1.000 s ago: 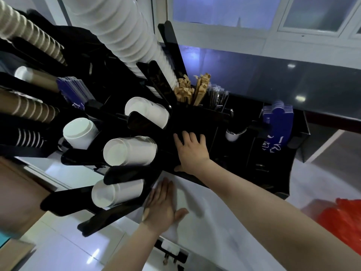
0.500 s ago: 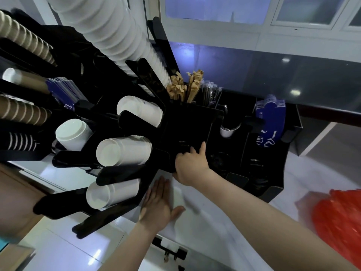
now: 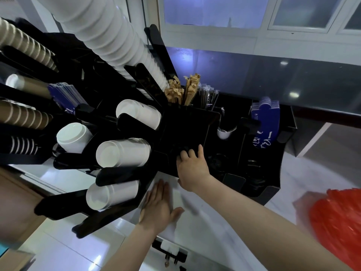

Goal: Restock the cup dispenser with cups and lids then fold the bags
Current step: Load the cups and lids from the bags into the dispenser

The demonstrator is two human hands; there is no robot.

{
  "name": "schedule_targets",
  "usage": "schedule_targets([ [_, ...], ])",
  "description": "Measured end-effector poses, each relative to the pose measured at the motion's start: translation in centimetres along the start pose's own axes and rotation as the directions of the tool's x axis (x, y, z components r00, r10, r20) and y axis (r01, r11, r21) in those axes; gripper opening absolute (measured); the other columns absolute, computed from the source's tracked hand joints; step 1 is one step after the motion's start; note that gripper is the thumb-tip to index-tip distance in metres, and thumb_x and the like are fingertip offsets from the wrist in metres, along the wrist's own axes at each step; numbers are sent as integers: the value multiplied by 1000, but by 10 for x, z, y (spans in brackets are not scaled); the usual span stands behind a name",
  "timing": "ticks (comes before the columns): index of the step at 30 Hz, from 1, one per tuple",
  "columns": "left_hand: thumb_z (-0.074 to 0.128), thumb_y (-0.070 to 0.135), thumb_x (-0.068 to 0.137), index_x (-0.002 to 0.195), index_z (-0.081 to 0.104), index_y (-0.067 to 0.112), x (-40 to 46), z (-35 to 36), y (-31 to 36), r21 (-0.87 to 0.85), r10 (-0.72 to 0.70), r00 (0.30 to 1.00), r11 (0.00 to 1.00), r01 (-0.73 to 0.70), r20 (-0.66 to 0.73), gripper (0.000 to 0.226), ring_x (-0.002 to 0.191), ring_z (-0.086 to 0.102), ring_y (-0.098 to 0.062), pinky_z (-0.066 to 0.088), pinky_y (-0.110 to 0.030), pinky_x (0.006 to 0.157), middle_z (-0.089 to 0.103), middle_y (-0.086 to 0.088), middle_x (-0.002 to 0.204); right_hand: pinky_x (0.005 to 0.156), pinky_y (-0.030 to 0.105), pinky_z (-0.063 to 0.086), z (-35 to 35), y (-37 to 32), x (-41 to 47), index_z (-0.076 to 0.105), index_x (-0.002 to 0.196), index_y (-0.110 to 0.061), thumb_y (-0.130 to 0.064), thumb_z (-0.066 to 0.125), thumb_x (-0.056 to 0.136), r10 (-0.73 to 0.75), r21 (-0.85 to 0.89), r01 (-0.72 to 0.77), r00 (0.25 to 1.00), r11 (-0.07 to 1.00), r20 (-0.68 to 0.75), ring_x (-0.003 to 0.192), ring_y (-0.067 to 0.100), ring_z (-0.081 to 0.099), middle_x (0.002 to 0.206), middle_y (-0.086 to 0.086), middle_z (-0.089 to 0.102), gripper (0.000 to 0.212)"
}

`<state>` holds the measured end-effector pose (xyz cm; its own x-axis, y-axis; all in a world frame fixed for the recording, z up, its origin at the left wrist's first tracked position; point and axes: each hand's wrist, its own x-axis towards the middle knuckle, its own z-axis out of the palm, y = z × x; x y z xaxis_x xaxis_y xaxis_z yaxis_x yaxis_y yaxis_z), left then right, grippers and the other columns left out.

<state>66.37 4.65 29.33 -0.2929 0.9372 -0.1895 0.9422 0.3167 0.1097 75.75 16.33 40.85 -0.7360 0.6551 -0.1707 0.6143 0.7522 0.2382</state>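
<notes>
I see my right hand (image 3: 192, 166) curled against the front of the black cup dispenser (image 3: 187, 130), fingers in a dark compartment. My left hand (image 3: 159, 209) lies flat on the white counter (image 3: 224, 227) just below the dispenser. White cups (image 3: 122, 153) sit left of that compartment.

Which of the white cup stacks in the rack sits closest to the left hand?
The lowest stack, just left of the left hand. The other white stacks sit higher in the rack, farther from it.
</notes>
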Motion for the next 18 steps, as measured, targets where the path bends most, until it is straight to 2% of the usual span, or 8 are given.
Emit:
schedule_targets([
  [5,21,78,82,152,-4,9,-1,2,0,14,9,999,1000,-9,-34,101,149,-1,-22,4,-38,118,-6,-12,161,112,65,1,-17,-4,10,54,129,-13,-30,48,93,68,23,-71,989,997,132,120,37,46,127,13,54,40],
  [7,19,78,80,152,-4,9,-1,1,0,23,7,999,1000,-6,-33,102,149,0,-23,5,-38,118,-6,-12,161,114,63,4,-19,-2,12,50,133,-12,-29,48,93,79,7,-80,987,997,144,124,38,44,130,14,53,43],
  [9,25,76,84,152,-5,9,-2,1,0,24,5,1000,1000,-4,-29,100,149,0,-22,5,-38,118,-6,-11,161,115,60,7,-17,0,11,34,145,-10,-30,48,93,80,-6,-79,988,997,132,130,39,38,141,17,43,57],
  [11,28,75,85,152,-4,10,-2,-1,1,14,-1,1000,1000,1,-26,99,149,-1,-21,5,-38,118,-7,-11,161,115,58,10,-15,1,10,25,150,-11,-31,50,93,76,-4,-76,992,997,104,132,39,36,146,16,36,65],
  [16,32,72,86,152,-3,7,-2,-8,5,-12,-7,1000,1000,7,10,99,148,-1,-23,6,-39,118,-6,-13,160,110,52,19,-20,1,17,41,140,-16,-30,50,90,87,32,-92,987,995,136,124,35,44,132,11,53,53],
  [18,35,69,88,152,-4,7,-2,-11,6,-17,-11,1000,1000,11,20,98,148,-1,-23,5,-38,118,-7,-13,160,108,50,22,-22,4,20,41,140,-17,-30,49,91,75,42,-83,986,996,151,125,35,42,132,11,53,52],
])
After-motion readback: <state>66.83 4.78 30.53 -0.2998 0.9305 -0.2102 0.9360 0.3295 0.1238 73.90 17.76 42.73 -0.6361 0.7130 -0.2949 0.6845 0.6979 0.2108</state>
